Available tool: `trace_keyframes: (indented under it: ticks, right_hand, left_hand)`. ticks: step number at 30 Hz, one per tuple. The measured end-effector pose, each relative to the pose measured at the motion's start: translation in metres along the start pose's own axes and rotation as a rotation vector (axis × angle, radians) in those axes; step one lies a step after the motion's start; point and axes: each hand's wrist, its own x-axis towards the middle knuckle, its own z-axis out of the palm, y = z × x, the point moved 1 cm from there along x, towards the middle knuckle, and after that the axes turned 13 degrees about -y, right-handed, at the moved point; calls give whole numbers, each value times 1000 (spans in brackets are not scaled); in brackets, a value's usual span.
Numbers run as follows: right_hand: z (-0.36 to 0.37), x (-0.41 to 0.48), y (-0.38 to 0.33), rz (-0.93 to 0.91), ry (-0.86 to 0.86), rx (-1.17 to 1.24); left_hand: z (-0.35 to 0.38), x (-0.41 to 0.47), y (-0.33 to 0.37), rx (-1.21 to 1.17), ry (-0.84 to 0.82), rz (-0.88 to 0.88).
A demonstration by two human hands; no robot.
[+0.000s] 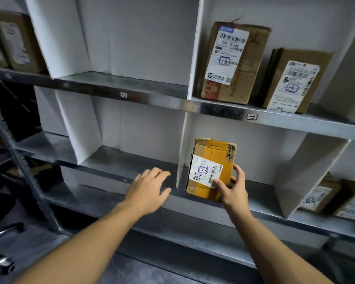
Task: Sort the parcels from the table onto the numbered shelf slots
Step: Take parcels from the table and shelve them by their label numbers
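Observation:
My right hand [233, 186] grips a small brown parcel [210, 160] by its lower right corner, upright at the front of a lower shelf slot, just right of a white divider [181, 148]. Its white label bears a blue-boxed handwritten number. My left hand [149, 186] hovers with fingers spread and nothing in it over the front edge of the lower metal shelf [115, 160], left of the divider. Above, the upper shelf [295, 117] carries a tag marked 13 [251, 116] and another tag [123, 95] further left.
Two brown boxes [233, 62] [295, 80] with labels marked 13 stand in the upper right slot. More parcels [334, 198] lie in the lower right slot, and another box [14, 41] stands at the upper left. A dark gap and metal frame [21, 160] are at left.

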Motion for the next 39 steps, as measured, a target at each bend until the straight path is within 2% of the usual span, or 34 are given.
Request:
trace_keyframes:
  ticks: [7,16,22,26,34,39]
  right_hand:
    - [-6,46,27,50,70,-13]
    - [7,119,75,102,9,-35]
    - [11,140,98,110,-53,-96]
    - [7,143,108,129,-52,-46]
    - [12,137,135,170,-177,43]
    - [26,149,138,162,-94,-39]
  left_hand:
    - [28,62,2,-24,-72,71]
    - [64,117,0,-67,-121,32]
    - [78,131,-1,-98,-138,24]
    - [80,139,-2,-98,-120,17]
    - [85,135,-5,-100,-113,24]
    - [85,135,-8,-65,-114,6]
